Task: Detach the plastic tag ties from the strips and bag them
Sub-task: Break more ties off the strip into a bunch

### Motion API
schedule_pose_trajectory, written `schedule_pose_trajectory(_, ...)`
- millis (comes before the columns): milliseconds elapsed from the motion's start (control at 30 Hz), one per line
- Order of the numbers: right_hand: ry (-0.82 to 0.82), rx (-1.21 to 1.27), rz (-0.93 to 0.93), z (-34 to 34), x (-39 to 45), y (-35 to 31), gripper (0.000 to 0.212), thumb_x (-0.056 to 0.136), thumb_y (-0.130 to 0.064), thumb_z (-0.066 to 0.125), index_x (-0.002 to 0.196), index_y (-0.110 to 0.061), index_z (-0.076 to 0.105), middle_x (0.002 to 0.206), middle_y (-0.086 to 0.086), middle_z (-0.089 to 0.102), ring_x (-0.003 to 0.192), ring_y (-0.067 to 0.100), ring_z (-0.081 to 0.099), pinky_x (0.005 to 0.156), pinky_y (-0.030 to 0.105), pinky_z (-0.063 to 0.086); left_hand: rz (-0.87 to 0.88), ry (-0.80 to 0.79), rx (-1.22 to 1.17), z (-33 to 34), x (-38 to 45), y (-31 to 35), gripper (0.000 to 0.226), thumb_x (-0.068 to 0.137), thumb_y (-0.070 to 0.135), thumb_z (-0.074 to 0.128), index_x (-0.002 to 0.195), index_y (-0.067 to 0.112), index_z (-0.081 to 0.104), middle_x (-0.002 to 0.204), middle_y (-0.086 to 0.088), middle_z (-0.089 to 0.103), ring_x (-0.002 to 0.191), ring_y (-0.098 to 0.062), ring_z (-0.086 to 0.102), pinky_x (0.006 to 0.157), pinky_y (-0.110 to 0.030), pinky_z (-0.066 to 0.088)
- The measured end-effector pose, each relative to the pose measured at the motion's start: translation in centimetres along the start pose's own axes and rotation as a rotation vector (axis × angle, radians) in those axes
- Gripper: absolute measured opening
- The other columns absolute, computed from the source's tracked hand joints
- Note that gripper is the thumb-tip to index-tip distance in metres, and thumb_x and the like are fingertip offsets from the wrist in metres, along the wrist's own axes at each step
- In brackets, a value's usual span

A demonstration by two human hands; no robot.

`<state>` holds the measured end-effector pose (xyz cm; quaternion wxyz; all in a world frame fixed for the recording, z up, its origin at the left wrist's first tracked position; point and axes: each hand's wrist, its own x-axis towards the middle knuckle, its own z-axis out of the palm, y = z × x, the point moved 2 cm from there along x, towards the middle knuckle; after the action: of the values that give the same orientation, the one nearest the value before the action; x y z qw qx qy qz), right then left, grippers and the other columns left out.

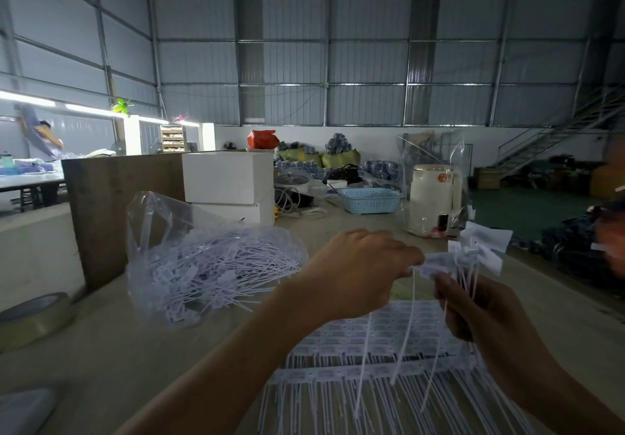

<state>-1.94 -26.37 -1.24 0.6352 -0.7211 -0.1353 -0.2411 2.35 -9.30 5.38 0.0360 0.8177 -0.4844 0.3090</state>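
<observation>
Two hands work above the bench: right hand [487, 313] grips a bunch of white plastic tag ties [470, 258], left hand [358, 265] pinches one flag (apparently to detach it), clear bag [189, 258] alongside.

Layout of the worktop [135, 360]

A clear plastic bag of loose white tag ties [209, 265] is set at left, with stacked white boxes [228, 184] behind it. Flat white strips of joined ties [372, 360] are laid at near right; a roll of pale tape [32, 316] is placed at far left.
</observation>
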Motion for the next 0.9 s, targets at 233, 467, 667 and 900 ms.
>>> schedule_pose_trajectory(233,-0.007,-0.072,-0.067,0.1,-0.1,-0.1,0.043,0.088,-0.032,0.056,0.057,-0.003,0.045,0.049,0.009,0.028,0.043,0.016,0.025,0.045,0.023,0.028,-0.05,-0.084,-0.096,-0.2,-0.1,-0.4,0.024,0.103,0.025,0.049,0.124,0.027,0.06,0.106,0.002,0.066,0.094,-0.018,0.06,0.075,-0.034,0.049)
schedule_pose_trajectory(467,0.012,-0.321,-0.125,0.5,-0.3,-0.2,0.024,0.088,-0.028,0.061,0.071,-0.013,0.068,0.056,0.017,0.057,0.052,0.026,0.059,0.053,0.039,0.048,-0.109,-0.182,-0.18,0.3,-0.1,-1.1,0.022,0.097,0.009,0.05,0.105,0.021,0.066,0.092,0.003,0.067,0.081,-0.019,0.063,0.073,-0.041,0.055)
schedule_pose_trajectory(667,0.035,-0.113,-0.032,0.3,-0.1,0.2,0.04,0.089,-0.034,0.057,0.056,-0.012,0.048,0.05,0.006,0.027,0.044,0.012,0.024,0.047,0.023,0.025,-0.082,-0.102,-0.298,0.1,0.0,-0.9,0.022,0.102,0.012,0.045,0.106,0.017,0.067,0.084,0.013,0.056,0.071,-0.011,0.057,0.067,-0.037,0.051)
schedule_pose_trajectory(900,-0.103,0.109,0.148,0.7,0.2,1.7,0.047,0.096,-0.04,0.043,0.063,-0.006,0.05,0.056,0.013,0.044,0.044,0.021,0.038,0.046,0.032,0.037,0.019,-0.117,-0.145,-0.4,-0.1,-0.2,0.034,0.095,0.011,0.053,0.126,0.022,0.062,0.112,0.002,0.064,0.104,-0.02,0.057,0.083,-0.039,0.05)
